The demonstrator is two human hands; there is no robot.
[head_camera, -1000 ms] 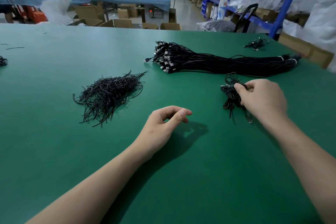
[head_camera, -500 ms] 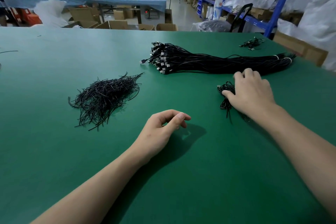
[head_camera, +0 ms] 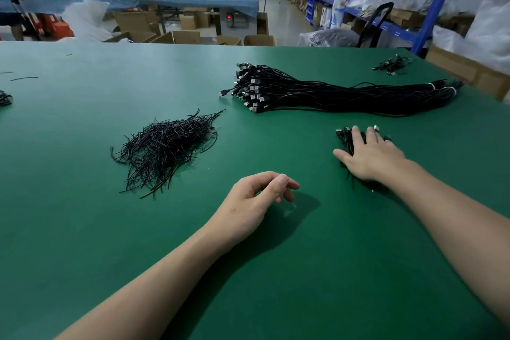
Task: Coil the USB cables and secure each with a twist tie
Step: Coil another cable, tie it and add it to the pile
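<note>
A long bundle of black USB cables lies across the green table, plugs toward the left. A loose heap of black twist ties sits left of centre. My right hand lies flat, fingers spread, on top of a small coiled black cable that mostly hides beneath it. My left hand rests on the table near the middle, fingers loosely curled with nothing in them.
A few coiled cables lie at the far right corner, another cable at the left edge. Beyond the table are cardboard boxes, a blue-covered bench and blue shelving on the right.
My right hand went from pinching the small coil to lying flat on it with fingers spread. The left hand stayed put.
</note>
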